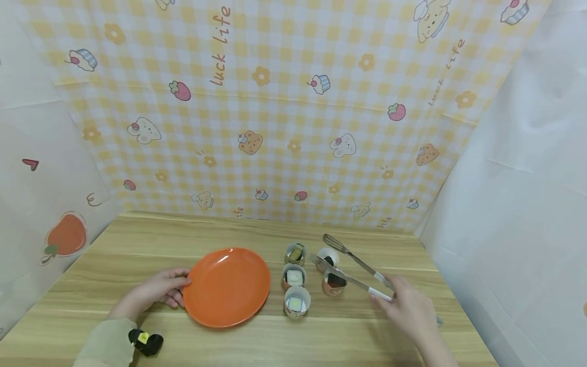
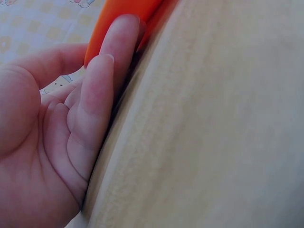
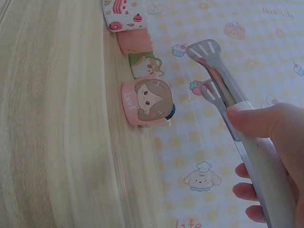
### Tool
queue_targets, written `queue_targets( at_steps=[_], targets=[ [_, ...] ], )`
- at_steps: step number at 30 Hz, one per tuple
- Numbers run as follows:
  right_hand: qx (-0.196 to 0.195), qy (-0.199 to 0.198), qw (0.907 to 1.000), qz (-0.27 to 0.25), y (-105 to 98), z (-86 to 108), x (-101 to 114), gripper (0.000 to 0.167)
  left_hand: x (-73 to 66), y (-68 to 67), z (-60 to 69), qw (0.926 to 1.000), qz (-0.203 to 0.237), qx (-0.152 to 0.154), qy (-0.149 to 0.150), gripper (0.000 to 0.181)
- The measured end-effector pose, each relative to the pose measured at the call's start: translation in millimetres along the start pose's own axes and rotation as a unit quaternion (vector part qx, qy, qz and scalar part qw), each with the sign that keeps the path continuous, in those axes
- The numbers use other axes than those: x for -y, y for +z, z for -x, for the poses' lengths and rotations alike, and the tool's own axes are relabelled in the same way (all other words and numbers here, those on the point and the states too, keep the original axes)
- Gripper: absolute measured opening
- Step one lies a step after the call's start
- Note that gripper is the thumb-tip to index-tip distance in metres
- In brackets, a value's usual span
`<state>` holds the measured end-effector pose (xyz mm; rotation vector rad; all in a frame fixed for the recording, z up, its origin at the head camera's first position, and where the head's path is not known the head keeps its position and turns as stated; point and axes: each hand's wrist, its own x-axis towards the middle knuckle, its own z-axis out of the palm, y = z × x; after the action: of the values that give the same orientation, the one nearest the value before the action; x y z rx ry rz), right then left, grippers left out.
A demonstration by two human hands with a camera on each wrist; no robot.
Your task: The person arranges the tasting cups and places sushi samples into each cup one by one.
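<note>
My left hand (image 1: 165, 288) pinches the left rim of an orange plate (image 1: 227, 288), thumb on top and fingers beneath; the left wrist view shows the fingers (image 2: 97, 85) against the wood. In my right hand (image 1: 408, 308) are metal tongs (image 1: 362, 265) with white grips, their arms spread and slotted tips above the cups on the right. The tips hold nothing that I can see. Three paper cups stand in a column beside the plate: the back cup (image 1: 295, 253) holds something greenish, the middle cup (image 1: 294, 277) and front cup (image 1: 297, 302) hold whitish pieces.
Two more paper cups, the back right cup (image 1: 327, 259) and the front right cup (image 1: 334, 283), hold dark pieces. All stand on a wooden table (image 1: 257, 346). A checked cloth (image 1: 284, 112) hangs behind, with pale sheets at both sides.
</note>
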<state>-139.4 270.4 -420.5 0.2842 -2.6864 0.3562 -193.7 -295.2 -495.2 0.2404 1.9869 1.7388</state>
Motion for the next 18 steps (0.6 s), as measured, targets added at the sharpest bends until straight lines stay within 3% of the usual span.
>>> queue_targets(
  at_steps=[18],
  targets=[
    [0.021,0.071,0.9973,-0.004,1.8,-8.6,-9.7,0.06,-0.9,2.3,0.5,0.9999,-0.01,-0.01,-0.002,0.056]
  ],
)
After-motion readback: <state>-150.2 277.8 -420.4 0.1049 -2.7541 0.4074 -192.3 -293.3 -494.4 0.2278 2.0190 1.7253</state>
